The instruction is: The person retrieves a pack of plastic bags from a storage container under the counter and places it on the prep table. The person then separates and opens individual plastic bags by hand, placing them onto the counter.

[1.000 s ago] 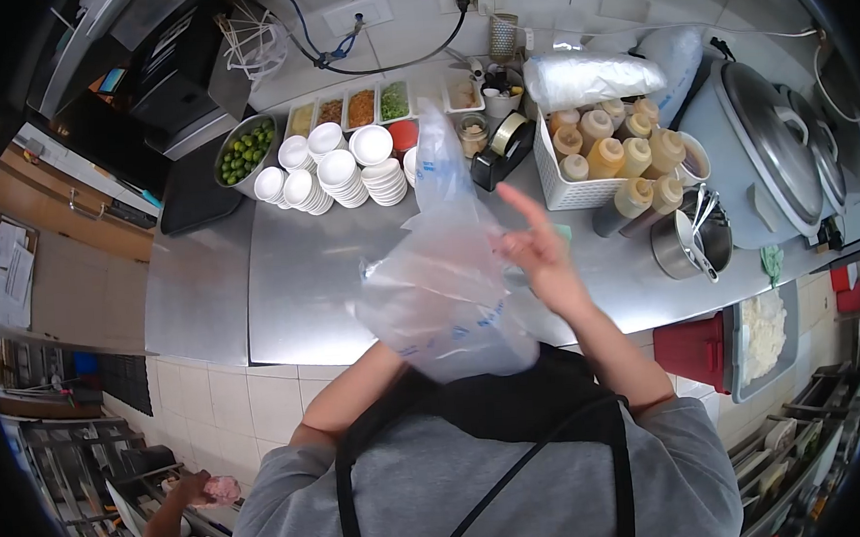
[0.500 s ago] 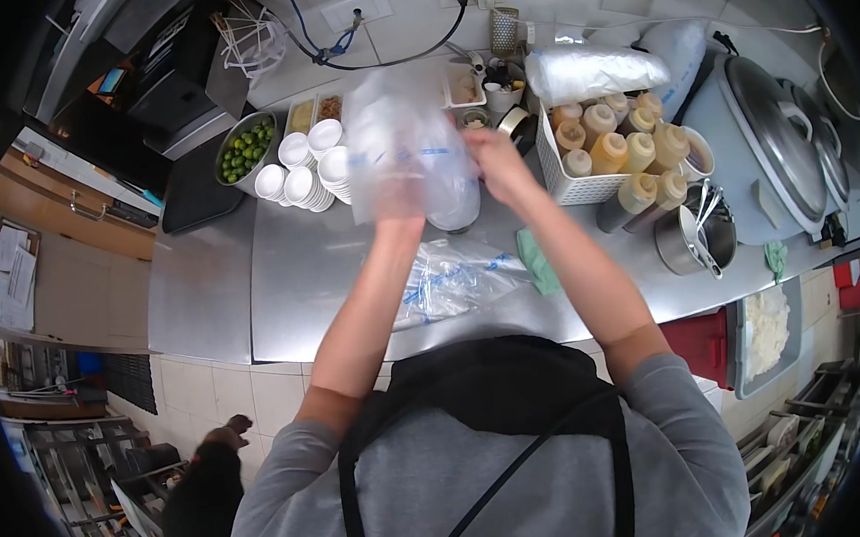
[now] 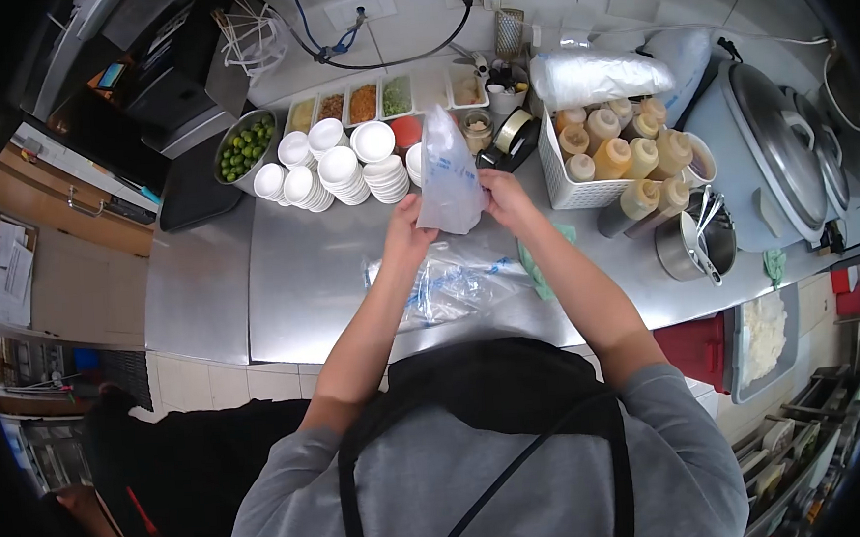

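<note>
A translucent plastic bag [image 3: 451, 179] with faint blue print stands upright between my hands above the steel counter. At its lower left edge, my left hand [image 3: 410, 225] grips it with closed fingers. My right hand [image 3: 504, 197] pinches its right side. The bag's contents, if any, cannot be made out. Beneath my hands lies a flat pile of clear plastic bags [image 3: 465, 284] with blue print, beside a green cloth [image 3: 536, 267] partly behind my right forearm. Stacks of white cups [image 3: 344, 175] stand left of the bag, and a tape dispenser [image 3: 511, 138] sits to its right.
A bowl of limes [image 3: 248, 152] stands back left, near trays of chopped ingredients [image 3: 364, 102]. On the right are a white basket [image 3: 583, 193] of squeeze bottles, a metal pot [image 3: 683, 258] with utensils, and a large lidded container [image 3: 729, 166]. A person in black [image 3: 200, 460] is close behind, left.
The bag, blurred and spread wide before, is now narrower and held still, uncovering cups and trays behind it. My left hand has come lower. The other person has moved closer.
</note>
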The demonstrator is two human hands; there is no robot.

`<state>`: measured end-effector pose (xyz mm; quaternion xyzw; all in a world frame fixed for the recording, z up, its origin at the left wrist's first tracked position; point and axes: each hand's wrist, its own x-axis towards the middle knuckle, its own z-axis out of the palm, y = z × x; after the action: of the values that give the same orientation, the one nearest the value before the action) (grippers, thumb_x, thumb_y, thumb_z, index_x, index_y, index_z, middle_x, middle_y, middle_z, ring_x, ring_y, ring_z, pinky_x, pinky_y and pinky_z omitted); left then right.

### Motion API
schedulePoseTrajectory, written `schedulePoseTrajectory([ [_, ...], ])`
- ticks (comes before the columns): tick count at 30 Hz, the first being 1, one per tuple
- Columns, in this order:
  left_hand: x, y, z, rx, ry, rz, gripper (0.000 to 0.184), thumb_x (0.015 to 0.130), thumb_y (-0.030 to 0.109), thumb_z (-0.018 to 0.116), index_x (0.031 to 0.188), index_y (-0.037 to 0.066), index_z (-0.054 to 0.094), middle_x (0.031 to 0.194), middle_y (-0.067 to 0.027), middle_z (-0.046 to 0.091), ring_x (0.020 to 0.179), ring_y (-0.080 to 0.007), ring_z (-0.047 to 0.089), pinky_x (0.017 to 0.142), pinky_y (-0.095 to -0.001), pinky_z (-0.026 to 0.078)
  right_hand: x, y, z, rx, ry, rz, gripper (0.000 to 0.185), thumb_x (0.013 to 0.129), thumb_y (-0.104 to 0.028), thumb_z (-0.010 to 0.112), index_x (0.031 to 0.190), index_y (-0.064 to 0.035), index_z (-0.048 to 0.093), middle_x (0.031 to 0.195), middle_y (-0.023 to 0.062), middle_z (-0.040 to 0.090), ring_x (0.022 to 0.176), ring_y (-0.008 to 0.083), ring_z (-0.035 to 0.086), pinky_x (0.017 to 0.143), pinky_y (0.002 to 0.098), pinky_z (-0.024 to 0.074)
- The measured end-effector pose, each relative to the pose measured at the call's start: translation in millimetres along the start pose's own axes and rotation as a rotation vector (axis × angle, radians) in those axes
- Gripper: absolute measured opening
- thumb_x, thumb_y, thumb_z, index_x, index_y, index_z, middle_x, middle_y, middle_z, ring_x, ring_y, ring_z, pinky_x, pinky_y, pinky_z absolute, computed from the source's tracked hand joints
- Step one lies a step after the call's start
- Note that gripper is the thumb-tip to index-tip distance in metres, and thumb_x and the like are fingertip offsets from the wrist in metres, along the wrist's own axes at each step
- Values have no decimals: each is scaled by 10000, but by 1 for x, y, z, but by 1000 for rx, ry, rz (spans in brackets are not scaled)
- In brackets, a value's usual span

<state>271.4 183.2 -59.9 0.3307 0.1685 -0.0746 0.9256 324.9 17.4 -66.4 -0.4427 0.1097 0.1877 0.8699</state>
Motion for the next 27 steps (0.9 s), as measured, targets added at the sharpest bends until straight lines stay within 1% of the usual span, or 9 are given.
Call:
schedulePoseTrajectory([
  [1, -16, 0, 2, 22, 77, -41, 220, 764, 37, 485, 983, 39, 463, 899, -55, 545, 826, -138, 523, 739, -348, 427, -1, 1, 0, -38, 21, -25, 153, 756, -42, 506, 839, 64, 579, 705, 80, 578, 565, 155, 537, 494, 266, 422],
  [4, -48, -26, 4, 79, 50, -75, 245, 782, 74, 493, 1021, 85, 440, 918, -45, 527, 843, -118, 505, 749, -368, 415, 9, 8, -1, -167, 21, -114, 153, 745, -33, 493, 833, 50, 587, 689, 75, 569, 550, 145, 520, 486, 271, 411],
  [7, -55, -41, 14, 119, 97, -57, 253, 812, 205, 511, 1029, 85, 457, 977, -13, 518, 888, -153, 502, 771, -362, 405, 25, 20, -5, -289, 86, -144, 132, 805, -28, 432, 806, 0, 561, 692, 52, 572, 580, 136, 560, 517, 246, 459],
  [11, -32, -25, 13, 255, 146, 60, 239, 807, 208, 504, 1007, 84, 463, 915, -8, 531, 813, -149, 521, 728, -338, 422, 4, 33, -7, -322, 185, -181, 96, 817, -57, 452, 804, -15, 537, 651, 33, 533, 580, 129, 543, 550, 244, 465],
  [16, 20, 19, -12, 547, 194, 97, 292, 803, 216, 504, 1052, 69, 460, 887, -35, 546, 747, -133, 539, 621, -295, 435, -50, 31, 2, -275, 85, 31, 148, 813, -124, 536, 917, -43, 468, 751, 20, 514, 644, 96, 509, 568, 220, 440],
  [19, 19, 22, 1, 614, 200, 151, 306, 803, 207, 502, 1069, 63, 456, 903, -39, 547, 748, -129, 534, 611, -289, 426, -51, 22, 4, -351, 175, -237, 146, 812, -152, 546, 901, -52, 487, 742, 6, 509, 667, 92, 506, 593, 225, 434],
  [22, 22, 22, 7, 697, 141, 279, 287, 817, 196, 475, 1069, 59, 456, 916, -46, 546, 754, -125, 531, 607, -286, 427, -40, 5, 11, -291, 153, -216, 104, 765, -98, 551, 852, -52, 519, 729, 14, 535, 607, 105, 495, 523, 215, 396],
  [26, 26, 27, 8, 728, 168, 265, 270, 830, 192, 443, 1068, 67, 458, 909, -47, 551, 734, -131, 540, 599, -287, 432, -30, 2, 2, -240, 52, -9, 93, 779, -138, 549, 851, -82, 529, 772, 6, 528, 682, 103, 489, 598, 247, 394],
  [27, 28, 31, 7, 675, 156, 145, 235, 834, 197, 437, 1031, 73, 467, 852, -34, 547, 680, -121, 524, 573, -280, 424, -28, 6, -1, -167, 61, 70, 94, 779, -140, 548, 856, -88, 533, 792, 9, 528, 709, 102, 488, 625, 263, 396],
])
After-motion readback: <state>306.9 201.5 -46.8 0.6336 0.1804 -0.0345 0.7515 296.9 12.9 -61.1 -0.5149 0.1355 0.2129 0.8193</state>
